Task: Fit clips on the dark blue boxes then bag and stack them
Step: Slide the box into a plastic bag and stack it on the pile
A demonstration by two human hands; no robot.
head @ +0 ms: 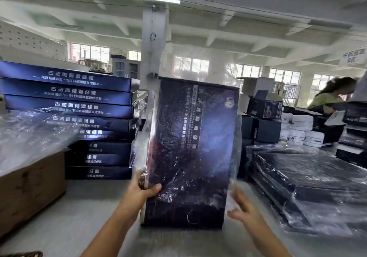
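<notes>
Honestly, our left hand [144,190] grips the bagged dark blue box [190,153] mid-frame alone, right hand [241,207] spread free; slick plastic bag [198,64] could slip.

You are holding one upright dark blue printed box [190,147], and one clear crinkled plastic bag [200,64] is covering it. Two bare hands are showing: your left hand [142,189] and your right hand [241,207]. At far left, nine flat dark blue boxes with white lettering [79,117] are sitting in one stack. On the right, two flat dark boxes in clear plastic [309,179] are lying one on the other, as far as the blur allows. Behind them, about six white round tubs [301,129] are standing together; the exact number is unclear. One brown cardboard carton [29,185] is sitting near left. One other person in a green top [327,98] is working far right.
</notes>
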